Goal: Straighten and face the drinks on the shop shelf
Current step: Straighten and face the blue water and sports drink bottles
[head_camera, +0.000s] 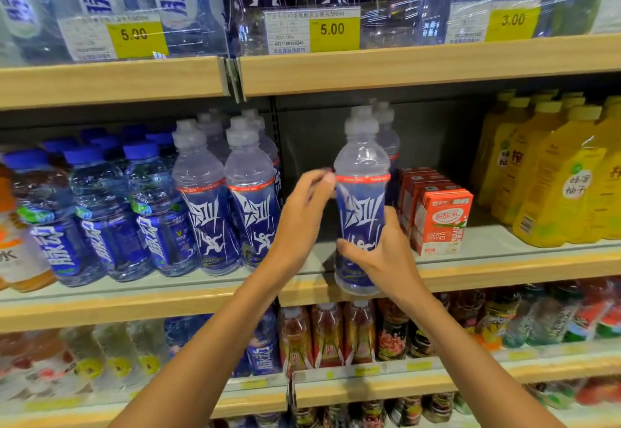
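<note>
- Hands both grasp the blue-label bottle (361,165): right hand (379,256) wrapped round its lower label, left hand (302,216) with fingertips curled on its red band.
- It is upright, held at the front of the middle shelf (504,268) — its base overlaps the wooden front edge.
- Behind it, bare shelf floor runs between the matching bottles (248,192) at left and the red cartons (440,222) just beside it at right.

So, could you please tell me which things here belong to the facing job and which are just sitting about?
In the job: held bottle, left hand, right hand, matching bottles.
Just about: red cartons, yellow bottles, price tags.
</note>
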Motion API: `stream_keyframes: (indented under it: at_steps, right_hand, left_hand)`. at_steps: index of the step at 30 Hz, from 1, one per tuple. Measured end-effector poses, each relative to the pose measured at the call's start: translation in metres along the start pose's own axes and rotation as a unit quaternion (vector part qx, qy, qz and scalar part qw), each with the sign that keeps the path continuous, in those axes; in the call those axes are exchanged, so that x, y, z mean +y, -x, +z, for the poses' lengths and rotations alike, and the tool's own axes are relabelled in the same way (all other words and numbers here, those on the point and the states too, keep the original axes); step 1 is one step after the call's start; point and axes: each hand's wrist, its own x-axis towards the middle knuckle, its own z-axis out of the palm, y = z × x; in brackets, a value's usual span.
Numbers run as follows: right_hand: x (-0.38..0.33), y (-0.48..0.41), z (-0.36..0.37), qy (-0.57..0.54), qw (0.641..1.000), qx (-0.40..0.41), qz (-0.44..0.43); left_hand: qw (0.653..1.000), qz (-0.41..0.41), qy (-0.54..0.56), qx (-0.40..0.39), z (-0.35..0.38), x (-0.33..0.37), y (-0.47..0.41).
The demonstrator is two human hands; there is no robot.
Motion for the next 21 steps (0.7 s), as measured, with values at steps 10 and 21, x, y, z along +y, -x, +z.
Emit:
stream_keyframes:
  at_steps: [10,21]
  right_hand:
    - [-0.027,0.029,0.020,-0.034,0.996,-0.081,0.006]
    - [0.004,0.044,-0.012,-0.405,0.812,-0.348,0.234]
  left_hand:
    - [0.993,0.019,0.068,0.096,0.011,0.031,0.001]
    - [0.878,-0.152,0.436,-0.130,-0.012,0.024,-0.007]
